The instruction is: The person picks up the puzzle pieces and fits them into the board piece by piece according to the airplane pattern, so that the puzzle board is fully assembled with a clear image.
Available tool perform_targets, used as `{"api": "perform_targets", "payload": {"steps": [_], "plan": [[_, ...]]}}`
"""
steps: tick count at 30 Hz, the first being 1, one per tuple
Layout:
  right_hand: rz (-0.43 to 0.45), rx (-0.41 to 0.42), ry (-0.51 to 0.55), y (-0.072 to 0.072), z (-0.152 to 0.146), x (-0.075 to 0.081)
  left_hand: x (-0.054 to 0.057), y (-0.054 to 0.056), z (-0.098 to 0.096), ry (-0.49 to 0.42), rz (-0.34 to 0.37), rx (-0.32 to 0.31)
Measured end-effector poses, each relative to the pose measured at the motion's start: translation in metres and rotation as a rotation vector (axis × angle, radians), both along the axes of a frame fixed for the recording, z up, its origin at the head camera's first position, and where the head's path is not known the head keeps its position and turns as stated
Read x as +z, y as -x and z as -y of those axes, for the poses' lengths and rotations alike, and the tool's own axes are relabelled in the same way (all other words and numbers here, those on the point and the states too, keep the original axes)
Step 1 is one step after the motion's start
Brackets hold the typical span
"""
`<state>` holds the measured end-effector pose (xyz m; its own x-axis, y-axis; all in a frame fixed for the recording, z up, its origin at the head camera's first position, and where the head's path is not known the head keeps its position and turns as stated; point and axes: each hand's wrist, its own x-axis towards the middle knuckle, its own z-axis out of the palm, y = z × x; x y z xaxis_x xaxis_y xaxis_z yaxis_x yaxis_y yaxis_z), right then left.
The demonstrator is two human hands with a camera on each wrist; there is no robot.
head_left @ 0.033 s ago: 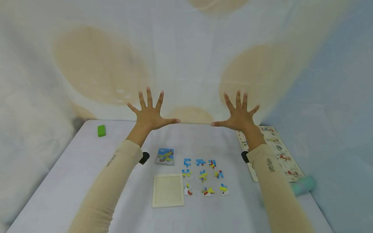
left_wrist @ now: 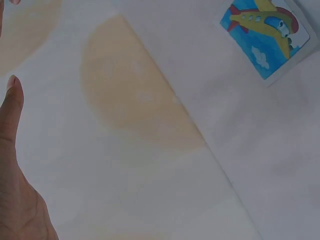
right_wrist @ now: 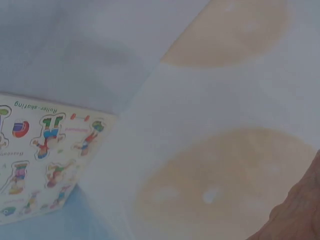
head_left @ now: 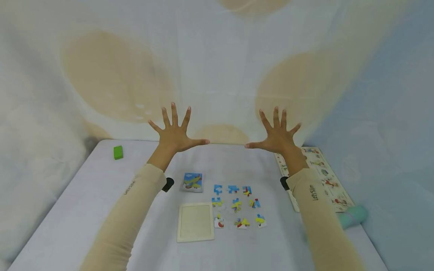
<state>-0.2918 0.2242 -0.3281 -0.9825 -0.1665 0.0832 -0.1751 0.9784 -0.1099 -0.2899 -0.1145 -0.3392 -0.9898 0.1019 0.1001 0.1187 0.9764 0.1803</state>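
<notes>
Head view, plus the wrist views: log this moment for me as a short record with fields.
Left grip: spread wide, holding nothing
Right grip: spread wide, holding nothing
Puzzle pieces: nine, separate, three rows of three, right of the tray
Tray: pale, square, shallow rim
Airplane picture: face up, beyond the tray
Green block: far left
Illustrated board: right side, partly behind the right arm

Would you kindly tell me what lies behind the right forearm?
Parts of a sports puzzle board and a teal cylinder show around it; the stretches hidden by the right sleeve cannot be seen.
</notes>
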Motion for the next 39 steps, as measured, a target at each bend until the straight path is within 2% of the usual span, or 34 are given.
{"api": "perform_targets", "payload": {"steps": [5,12,17,21,29,33,39], "plan": [[-0.005,-0.003,0.007,0.000,0.000,0.001,-0.001,0.001,-0.002,0.028,0.002,-0.005],[-0.032,0.018,0.025,0.002,0.002,0.000,0.005,-0.002,0.008,0.043,-0.019,-0.004],[-0.069,0.045,0.034,-0.001,0.001,-0.004,0.005,-0.006,0.018,0.078,-0.017,-0.044],[-0.065,0.080,0.012,-0.008,-0.005,-0.014,-0.004,-0.012,0.026,0.097,-0.032,-0.069],[-0.004,0.110,0.028,-0.023,-0.020,-0.047,-0.029,-0.031,0.038,0.092,-0.049,-0.091],[0.008,0.118,0.046,-0.029,-0.023,-0.060,-0.035,-0.039,0.040,0.099,-0.044,-0.101],[0.038,0.109,0.058,-0.039,-0.024,-0.071,-0.042,-0.051,0.042,0.082,-0.047,-0.112]]}}
